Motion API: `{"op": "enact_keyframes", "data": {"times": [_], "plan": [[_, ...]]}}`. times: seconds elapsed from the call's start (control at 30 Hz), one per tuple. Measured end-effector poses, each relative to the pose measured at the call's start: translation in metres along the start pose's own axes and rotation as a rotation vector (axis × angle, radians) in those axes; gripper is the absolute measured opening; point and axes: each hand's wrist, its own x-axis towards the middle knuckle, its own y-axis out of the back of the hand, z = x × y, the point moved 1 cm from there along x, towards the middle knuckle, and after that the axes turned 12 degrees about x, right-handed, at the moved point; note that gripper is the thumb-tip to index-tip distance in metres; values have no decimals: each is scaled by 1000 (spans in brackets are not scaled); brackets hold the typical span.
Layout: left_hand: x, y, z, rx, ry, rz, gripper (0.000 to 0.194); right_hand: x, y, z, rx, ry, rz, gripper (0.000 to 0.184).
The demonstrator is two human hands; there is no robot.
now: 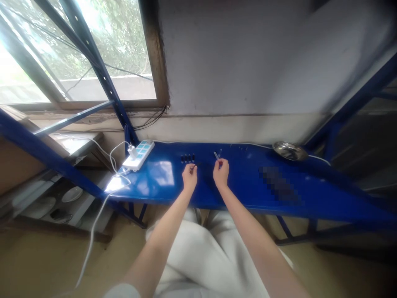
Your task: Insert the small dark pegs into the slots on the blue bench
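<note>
Both my arms reach out over a glossy blue metal shelf [242, 182]. My left hand [189, 174] is closed in a pinch on a tiny dark part that I cannot make out. My right hand [221, 170] is closed around a thin grey tool [216, 156] whose tip sticks up and away from me. A short row of small black parts [187, 158] stands on the shelf just beyond my left hand. A few tiny specks lie further back on the right.
A white and blue power strip [138, 155] with a plug and white cables lies at the shelf's left end. A shallow metal dish [289, 150] sits at the back right. Blue rack struts cross in front of the window on the left; plates lie on a low shelf below.
</note>
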Motion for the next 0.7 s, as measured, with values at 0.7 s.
{"op": "enact_keyframes", "data": {"times": [0.7], "plan": [[2, -2, -5, -66, 62, -2, 12, -18, 1, -2, -43, 248, -198, 35]]}}
